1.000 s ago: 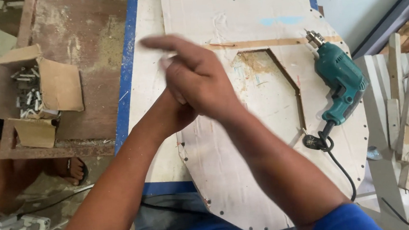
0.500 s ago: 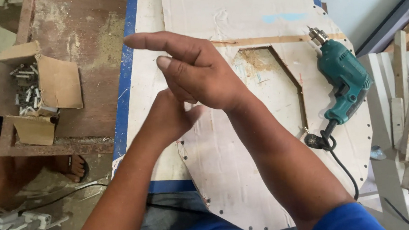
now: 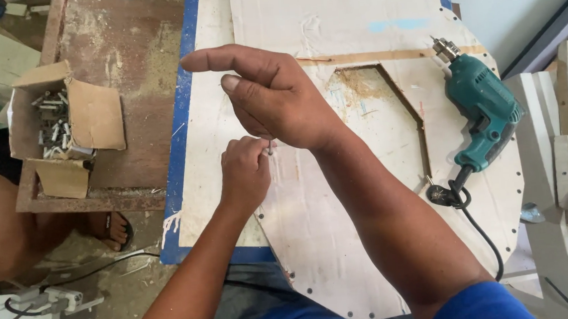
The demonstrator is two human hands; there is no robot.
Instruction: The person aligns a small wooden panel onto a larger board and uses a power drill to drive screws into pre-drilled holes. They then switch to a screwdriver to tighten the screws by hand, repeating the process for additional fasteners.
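Just left of the drill point(image 3: 481, 116), the hands have been drawn apart: a small screw point(image 3: 269, 147) is now pinched in the left hand point(image 3: 245, 172) fingers above the plywood panel point(image 3: 315, 230), while the right hand point(image 3: 273, 97) is held loosely open, empty.

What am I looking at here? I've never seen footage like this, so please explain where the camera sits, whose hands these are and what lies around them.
The camera is worn on a person's head and looks down at their own bare hands. The left hand pinches a small screw-like piece; the right hand hovers over it, forefinger stretched out. Below lies a pale plywood panel dotted with holes along its edge. A teal electric drill rests on it at the right. At the left, an open cardboard box holds metal fasteners.
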